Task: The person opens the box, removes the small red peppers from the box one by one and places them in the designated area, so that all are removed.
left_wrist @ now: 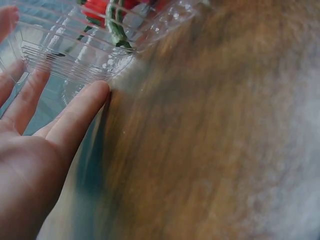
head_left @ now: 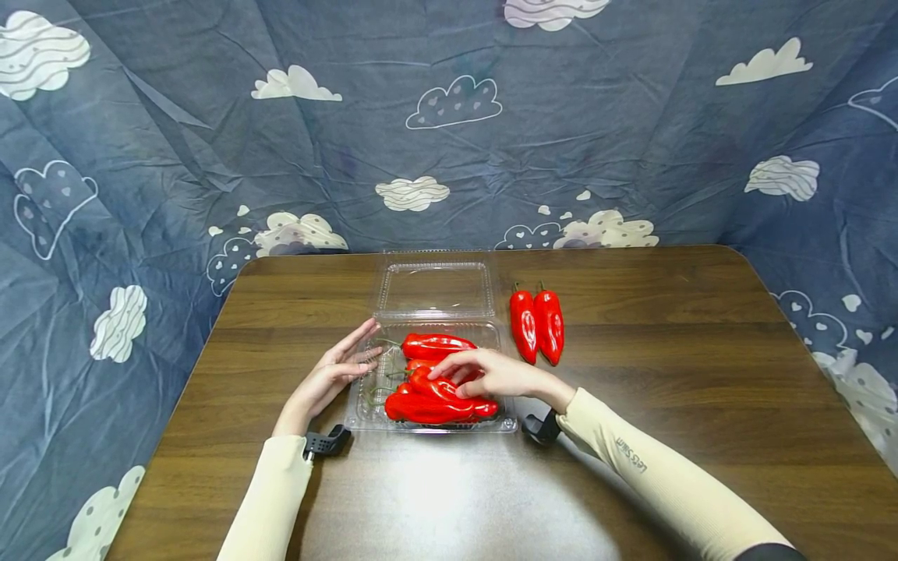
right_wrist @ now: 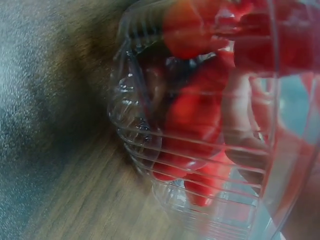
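A clear plastic clamshell box (head_left: pixel 358 421) lies with its lid (head_left: pixel 435 290) folded back on the table. Several long red peppers (head_left: pixel 438 345) with green stems are inside, some stacked on others. My right hand (head_left: pixel 498 375) reaches over the box from the right, its curled fingers and thumb around an upper red pepper (head_left: pixel 426 382). Through the clear wall in the right wrist view, red pepper (right_wrist: pixel 195 125) shows beside my fingers. My left hand (head_left: pixel 326 386), fingers extended, rests against the box's left side; a fingertip touches the ribbed wall (left_wrist: pixel 65 65) in the left wrist view.
Two more red peppers (head_left: pixel 549 327) lie side by side on the wooden table (head_left: pixel 666 335), right of the box. A blue cloth with white clouds (head_left: pixel 449 187) hangs behind the table's far edge.
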Demonstrator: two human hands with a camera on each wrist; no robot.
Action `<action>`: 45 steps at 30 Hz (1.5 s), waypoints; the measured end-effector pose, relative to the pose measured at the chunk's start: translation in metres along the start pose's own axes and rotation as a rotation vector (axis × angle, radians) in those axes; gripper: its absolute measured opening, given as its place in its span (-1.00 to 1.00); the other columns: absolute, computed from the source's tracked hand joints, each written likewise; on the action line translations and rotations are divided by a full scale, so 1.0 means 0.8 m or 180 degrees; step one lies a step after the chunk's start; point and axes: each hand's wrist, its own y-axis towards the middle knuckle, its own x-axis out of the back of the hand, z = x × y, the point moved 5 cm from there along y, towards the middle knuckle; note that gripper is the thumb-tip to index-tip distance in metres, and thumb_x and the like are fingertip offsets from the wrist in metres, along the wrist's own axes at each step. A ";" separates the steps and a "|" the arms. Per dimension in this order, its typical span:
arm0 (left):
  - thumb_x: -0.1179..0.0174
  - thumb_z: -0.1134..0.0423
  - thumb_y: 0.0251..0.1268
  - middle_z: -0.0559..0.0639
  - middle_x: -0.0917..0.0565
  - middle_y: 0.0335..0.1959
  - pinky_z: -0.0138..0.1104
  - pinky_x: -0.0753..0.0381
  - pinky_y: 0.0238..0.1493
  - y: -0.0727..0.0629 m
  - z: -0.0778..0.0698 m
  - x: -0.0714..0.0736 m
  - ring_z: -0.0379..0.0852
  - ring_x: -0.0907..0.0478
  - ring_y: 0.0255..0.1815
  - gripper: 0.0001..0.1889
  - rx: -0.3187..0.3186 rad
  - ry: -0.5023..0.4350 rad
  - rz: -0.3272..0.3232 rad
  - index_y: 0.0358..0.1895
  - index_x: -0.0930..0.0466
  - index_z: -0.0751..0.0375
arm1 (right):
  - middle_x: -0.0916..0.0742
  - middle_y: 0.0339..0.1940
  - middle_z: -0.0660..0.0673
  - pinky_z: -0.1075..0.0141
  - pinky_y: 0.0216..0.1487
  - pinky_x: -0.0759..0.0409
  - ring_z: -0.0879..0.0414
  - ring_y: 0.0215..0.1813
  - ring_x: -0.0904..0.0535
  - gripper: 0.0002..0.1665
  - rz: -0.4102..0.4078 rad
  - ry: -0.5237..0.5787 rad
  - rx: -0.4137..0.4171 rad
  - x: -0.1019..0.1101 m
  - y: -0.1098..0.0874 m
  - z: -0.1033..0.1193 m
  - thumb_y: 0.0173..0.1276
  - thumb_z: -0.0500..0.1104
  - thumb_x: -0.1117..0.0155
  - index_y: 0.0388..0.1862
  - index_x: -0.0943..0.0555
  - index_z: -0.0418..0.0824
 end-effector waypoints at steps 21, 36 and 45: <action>0.13 0.60 0.31 0.19 0.11 0.54 -0.18 -0.30 0.32 -0.001 -0.002 -0.001 0.32 0.04 0.45 -0.26 -0.0005 0.0053 -0.0020 0.53 0.16 0.22 | -0.59 0.16 -0.18 0.08 0.16 -0.50 -0.05 0.12 -0.54 -0.47 0.0023 0.0171 0.0161 0.002 -0.002 0.003 0.20 -0.53 -0.07 0.18 -0.53 -0.33; 0.07 0.58 0.31 0.18 0.08 0.53 -0.14 -0.25 0.34 -0.001 0.000 0.000 0.31 0.01 0.44 -0.25 -0.0008 0.0031 -0.0019 0.53 0.11 0.20 | -0.56 0.17 -0.23 0.15 0.01 -0.58 -0.09 0.07 -0.52 -0.46 -0.0548 0.0299 -0.0028 0.028 -0.014 0.005 0.26 -0.45 -0.08 0.26 -0.47 -0.27; 0.09 0.60 0.31 0.20 0.09 0.53 -0.22 -0.31 0.30 0.000 -0.001 -0.001 0.32 0.02 0.44 -0.25 -0.0017 0.0010 -0.0031 0.53 0.13 0.22 | -0.56 0.20 -0.20 0.10 0.12 -0.51 -0.11 0.15 -0.51 -0.47 -0.0893 0.0253 0.0018 0.043 -0.024 -0.001 0.29 -0.42 -0.14 0.26 -0.47 -0.26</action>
